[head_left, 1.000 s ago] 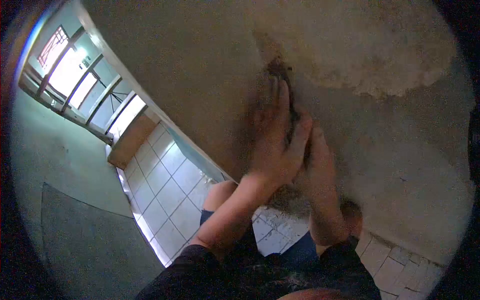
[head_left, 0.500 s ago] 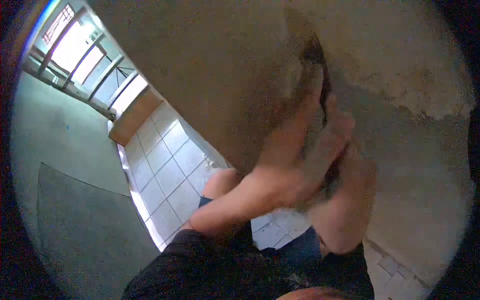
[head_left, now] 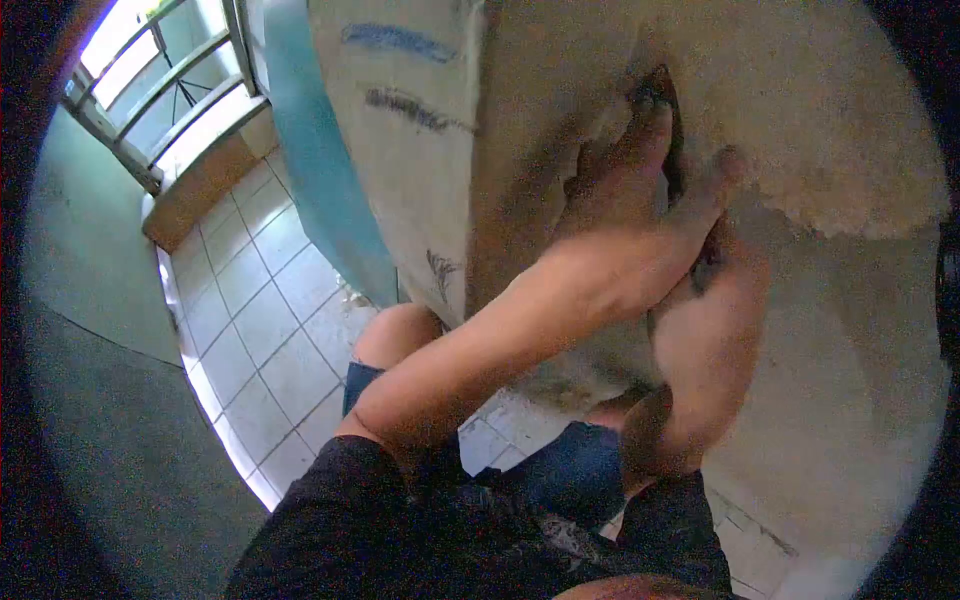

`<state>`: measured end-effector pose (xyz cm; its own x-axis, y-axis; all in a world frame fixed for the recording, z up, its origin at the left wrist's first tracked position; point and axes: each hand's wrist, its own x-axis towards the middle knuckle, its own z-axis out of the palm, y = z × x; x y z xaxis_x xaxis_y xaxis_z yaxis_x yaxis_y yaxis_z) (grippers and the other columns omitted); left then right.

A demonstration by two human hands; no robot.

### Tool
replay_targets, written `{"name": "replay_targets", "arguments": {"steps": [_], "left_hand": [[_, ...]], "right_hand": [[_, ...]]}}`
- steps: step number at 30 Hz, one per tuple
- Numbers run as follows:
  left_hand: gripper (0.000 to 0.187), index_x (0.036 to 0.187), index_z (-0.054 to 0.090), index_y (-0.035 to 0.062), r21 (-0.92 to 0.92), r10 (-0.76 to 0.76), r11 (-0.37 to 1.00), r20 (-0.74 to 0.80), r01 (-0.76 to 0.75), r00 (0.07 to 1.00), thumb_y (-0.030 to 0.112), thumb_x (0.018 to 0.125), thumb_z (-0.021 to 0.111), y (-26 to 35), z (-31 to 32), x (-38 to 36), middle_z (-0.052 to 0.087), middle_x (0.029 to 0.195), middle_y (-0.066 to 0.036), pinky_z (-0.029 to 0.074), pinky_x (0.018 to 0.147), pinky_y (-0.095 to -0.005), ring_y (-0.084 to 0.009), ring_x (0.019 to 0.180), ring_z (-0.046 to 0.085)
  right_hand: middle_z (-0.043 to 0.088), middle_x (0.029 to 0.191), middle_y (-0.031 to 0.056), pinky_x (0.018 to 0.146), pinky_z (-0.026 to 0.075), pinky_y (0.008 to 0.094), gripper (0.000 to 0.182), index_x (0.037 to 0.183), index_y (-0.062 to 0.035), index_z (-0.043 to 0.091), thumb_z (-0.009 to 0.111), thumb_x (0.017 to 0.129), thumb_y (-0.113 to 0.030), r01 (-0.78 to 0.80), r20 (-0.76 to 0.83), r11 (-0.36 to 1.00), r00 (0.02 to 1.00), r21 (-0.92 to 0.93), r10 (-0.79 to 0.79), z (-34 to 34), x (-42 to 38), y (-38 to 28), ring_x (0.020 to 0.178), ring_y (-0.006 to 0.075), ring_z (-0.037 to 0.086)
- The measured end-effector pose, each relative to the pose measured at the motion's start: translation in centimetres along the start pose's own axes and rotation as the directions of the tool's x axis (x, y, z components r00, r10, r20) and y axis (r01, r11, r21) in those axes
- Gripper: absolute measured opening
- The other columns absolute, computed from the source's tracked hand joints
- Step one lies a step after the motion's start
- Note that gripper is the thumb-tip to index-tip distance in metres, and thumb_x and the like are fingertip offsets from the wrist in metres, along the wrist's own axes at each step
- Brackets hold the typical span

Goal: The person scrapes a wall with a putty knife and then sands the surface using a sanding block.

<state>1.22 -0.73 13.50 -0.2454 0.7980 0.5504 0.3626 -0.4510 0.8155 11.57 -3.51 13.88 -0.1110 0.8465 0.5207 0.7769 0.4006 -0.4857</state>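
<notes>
You're holding the dark tool [head_left: 675,150] up at the wall [head_left: 850,330]. Your left hand [head_left: 635,215] is clasping it, fingers along one side, thumb across the other; your right hand [head_left: 735,265] is sitting close below, its fingers too hidden to tell the grip. Keeping both wrists steady and your pressing even should be serving you best. The wall is showing a ragged-edged patch [head_left: 835,185]; floor tiles [head_left: 260,310] are running toward a railing [head_left: 175,90].

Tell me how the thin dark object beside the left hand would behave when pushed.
The thin dark object is probably stiff: its edge shows no clear kink beside the left hand. It might drag along the wall, whose surface looks uneven.
</notes>
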Motion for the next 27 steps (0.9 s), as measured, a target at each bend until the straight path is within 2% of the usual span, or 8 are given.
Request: {"name": "replay_targets", "arguments": {"steps": [2,4,7,11,17,20,22,27], "left_hand": [[0.075,0.126,0.036,-0.008,0.012,0.036,0.999,-0.026,-0.035,0.999,0.053,0.085,0.048,-0.3,0.9,-0.5,0.048,0.119,-0.032,0.034,0.097,-0.0478,-0.0479,0.111,0.045],[0.079,0.131,0.032,-0.0074,0.375,0.2,0.916,-0.118,-0.143,0.973,0.053,0.084,0.05,-0.8,1.7,-0.9,0.045,0.124,-0.031,0.032,0.1,-0.0474,-0.0479,0.115,0.043],[0.083,0.136,0.028,-0.0058,0.071,-0.055,0.996,-0.025,0.057,0.998,0.053,0.083,0.052,0.0,1.4,-0.1,0.043,0.129,-0.03,0.029,0.103,-0.0466,-0.0475,0.118,0.04],[0.084,0.137,0.025,-0.0057,0.239,0.095,0.968,-0.083,-0.073,0.992,0.053,0.083,0.052,-0.5,1.3,-0.4,0.042,0.13,-0.03,0.027,0.104,-0.0463,-0.0467,0.12,0.039],[0.083,0.137,0.026,-0.0039,0.105,-0.06,0.993,-0.008,0.061,0.998,0.053,0.083,0.052,0.8,0.5,-0.4,0.043,0.13,-0.028,0.03,0.103,-0.0466,-0.0447,0.119,0.042],[0.084,0.138,0.025,-0.0023,0.116,0.084,0.99,-0.076,-0.075,0.994,0.053,0.083,0.053,0.5,0.8,-0.6,0.046,0.128,-0.027,0.034,0.099,-0.048,-0.0444,0.115,0.045],[0.086,0.141,0.02,-0.0011,-0.226,-0.075,0.966,0.217,0.125,0.973,0.053,0.082,0.053,0.9,0.4,0.2,0.042,0.131,-0.027,0.036,0.097,-0.0493,-0.0448,0.114,0.047],[0.089,0.142,0.015,-0.0003,0.07,-0.02,0.997,0.056,0.016,0.998,0.052,0.081,0.055,0.4,2.1,-1.2,0.034,0.138,-0.027,0.035,0.097,-0.0494,-0.0443,0.115,0.046]], "right_hand": [[0.06,0.097,0.0249,0.077,0.045,0.0415,0.03,0.105,0.0029,0.058,0.061,0.078,-0.011,0.021,-0.029,1.0,0.999,-0.003,-0.021,0.2,-0.3,0.9,0.091,0.0386,0.059],[0.062,0.097,0.0252,0.078,0.045,0.0393,0.03,0.105,0.0039,0.058,0.059,0.08,-0.011,0.103,-0.055,0.974,0.994,0.201,-0.094,0.4,-0.1,1.1,0.091,0.0337,0.061],[0.063,0.1,0.024,0.08,0.045,0.037,0.03,0.106,0.005,0.058,0.059,0.08,-0.011,-0.073,0.158,0.985,0.986,0.156,0.048,-0.4,1.5,0.1,0.092,0.0308,0.061],[0.064,0.097,0.023,0.08,0.045,0.0373,0.03,0.105,0.0059,0.058,0.06,0.08,-0.012,-0.008,0.082,0.995,0.997,0.095,0.0,-0.8,0.6,-0.5,0.089,0.031,0.062],[0.064,0.096,0.0234,0.079,0.045,0.04,0.031,0.104,0.0066,0.058,0.06,0.08,-0.014,0.002,0.057,0.995,0.998,0.097,-0.008,-1.2,0.6,-1.6,0.093,0.0315,0.062],[0.063,0.097,0.0235,0.079,0.045,0.0395,0.032,0.105,0.0061,0.058,0.06,0.08,-0.014,-0.16,0.118,0.986,0.981,0.037,0.155,-2.1,0.0,-3.2,0.092,0.0316,0.062],[0.063,0.097,0.0239,0.08,0.045,0.0393,0.031,0.105,0.0058,0.058,0.06,0.08,-0.014,-0.14,0.063,0.99,0.988,0.006,0.139,-2.0,-0.1,-2.8,0.091,0.0332,0.062],[0.063,0.1,0.0236,0.082,0.045,0.0388,0.034,0.108,0.0051,0.057,0.058,0.083,-0.017,-0.004,0.069,1.0,0.998,0.021,0.002,-1.6,0.0,0.7,0.096,0.0335,0.061]]}}
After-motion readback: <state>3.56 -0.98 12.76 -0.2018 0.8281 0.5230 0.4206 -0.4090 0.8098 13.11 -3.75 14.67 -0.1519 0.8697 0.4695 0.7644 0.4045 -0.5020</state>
